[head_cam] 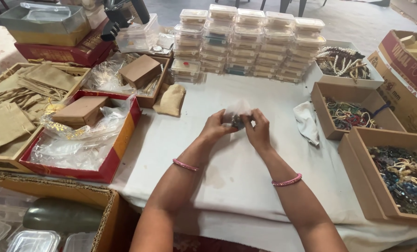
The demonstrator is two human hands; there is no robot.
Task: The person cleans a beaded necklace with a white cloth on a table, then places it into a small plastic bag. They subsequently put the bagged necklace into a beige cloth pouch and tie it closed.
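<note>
My left hand point(214, 127) and right hand point(258, 130) meet at the middle of the white cloth point(245, 182), fingers pinched shut on a small clear pouch point(237, 111) with something dark inside; what the dark thing is, I cannot tell. A pink bangle point(185, 164) sits on my left wrist, another point(287, 181) on my right. At 12 o'clock from the pouch stand stacked clear boxes point(250, 42). At 10 o'clock lies a tan bag point(170, 100), and at 9 o'clock a red tray point(120, 140) holding plastic wrap and a brown box point(80, 110). At 3 o'clock lies a white rag point(307, 122), beyond it cardboard trays point(353, 135) of beads.
</note>
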